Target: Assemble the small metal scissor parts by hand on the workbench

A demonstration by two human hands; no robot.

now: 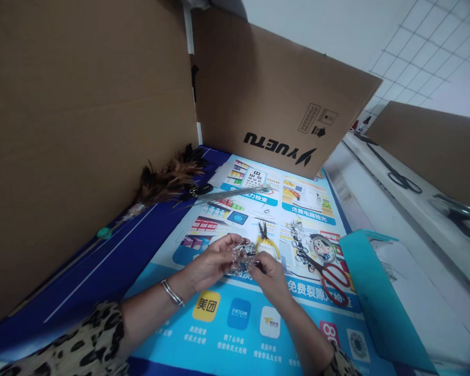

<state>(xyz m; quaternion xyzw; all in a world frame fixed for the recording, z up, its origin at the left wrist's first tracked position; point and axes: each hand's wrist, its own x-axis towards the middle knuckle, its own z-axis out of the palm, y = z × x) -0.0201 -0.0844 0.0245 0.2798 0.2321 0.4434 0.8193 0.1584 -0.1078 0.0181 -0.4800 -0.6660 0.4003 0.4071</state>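
Note:
My left hand (215, 258) and my right hand (268, 271) meet over a printed poster (235, 313) on the table. Both are closed round a small clear plastic piece with metal rings (243, 257), held between the fingertips. A silver bangle sits on my left wrist. Just beyond my hands lie yellow-handled pliers (267, 241). To the right lie a heap of small metal rings (297, 237), a round cartoon badge (322, 248) and red-handled scissors (332, 279).
Cardboard sheets (82, 130) stand as walls at the left and back. A feather duster (168, 180) and a bundle of thin metal rods (235, 193) lie at the back. A teal folder (376, 297) leans at the right; black scissors (399, 177) lie on the neighbouring white bench.

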